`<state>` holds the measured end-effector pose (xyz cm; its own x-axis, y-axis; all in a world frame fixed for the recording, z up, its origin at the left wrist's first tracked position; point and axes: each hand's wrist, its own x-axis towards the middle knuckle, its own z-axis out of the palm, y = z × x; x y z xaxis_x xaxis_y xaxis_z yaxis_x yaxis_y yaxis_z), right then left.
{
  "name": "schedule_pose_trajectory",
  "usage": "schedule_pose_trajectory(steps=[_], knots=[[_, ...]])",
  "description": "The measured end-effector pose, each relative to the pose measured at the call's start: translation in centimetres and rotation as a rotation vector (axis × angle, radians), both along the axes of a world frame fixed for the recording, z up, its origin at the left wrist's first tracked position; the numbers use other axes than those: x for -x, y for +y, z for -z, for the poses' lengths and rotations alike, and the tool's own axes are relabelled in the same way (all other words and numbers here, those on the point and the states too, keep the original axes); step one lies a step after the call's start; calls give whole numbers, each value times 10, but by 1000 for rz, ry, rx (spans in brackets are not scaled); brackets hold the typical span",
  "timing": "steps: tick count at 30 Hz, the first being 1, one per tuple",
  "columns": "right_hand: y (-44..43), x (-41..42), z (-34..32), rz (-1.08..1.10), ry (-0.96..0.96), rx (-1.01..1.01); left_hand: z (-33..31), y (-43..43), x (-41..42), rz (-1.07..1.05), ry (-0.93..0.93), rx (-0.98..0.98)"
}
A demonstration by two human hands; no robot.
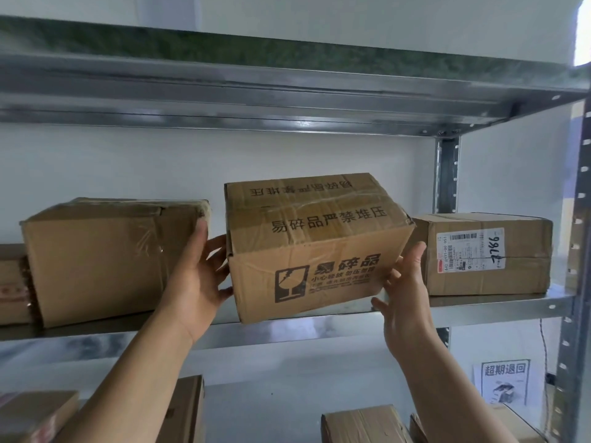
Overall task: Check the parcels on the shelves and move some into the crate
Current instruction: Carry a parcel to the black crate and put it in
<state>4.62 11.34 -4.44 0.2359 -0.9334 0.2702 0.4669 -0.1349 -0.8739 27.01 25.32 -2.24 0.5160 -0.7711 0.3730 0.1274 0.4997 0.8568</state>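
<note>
Fragile-marked box held between two hands at the middle shelf

Head view: the box [307, 244] is seen at the centre of the frame, tilted over the front edge of the shelf [495, 302], between a plain box [96, 260] at left and a labelled box [479, 254] at right; it is pressed between the left hand [195, 276] and right hand [406, 289], fingers spread flat on its sides, nothing pinched; a broken-glass mark is printed, so breakable contents are judged likely; the creased cardboard is best supported underneath; it is taped shut, contents hidden; no crate is shown.
</note>
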Motion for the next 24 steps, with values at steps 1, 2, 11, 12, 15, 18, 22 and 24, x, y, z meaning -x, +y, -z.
schedule_pose_trajectory(steps=[1,2,11,12,15,18,22,24], knots=[[2,1,-2,-18,-3,-2,0,0,-1,-8,-31,-14],[5,2,-4,-32,-6,-2,-1,1,-1,-10,-62,-29],[15,13,-11,-112,-50,71,-12,3,24,5,-146,35],[15,13,-11,-127,-57,78,-12,2,27,7,-143,47],[14,16,-11,-166,-68,97,-15,-2,31,-10,-114,94],[15,18,-11,-168,-131,106,-14,-5,28,-9,-109,97],[21,19,-13,-192,-225,129,-8,-16,20,-66,-143,91],[21,18,-12,-194,-273,122,-2,-23,13,-115,-151,105]])
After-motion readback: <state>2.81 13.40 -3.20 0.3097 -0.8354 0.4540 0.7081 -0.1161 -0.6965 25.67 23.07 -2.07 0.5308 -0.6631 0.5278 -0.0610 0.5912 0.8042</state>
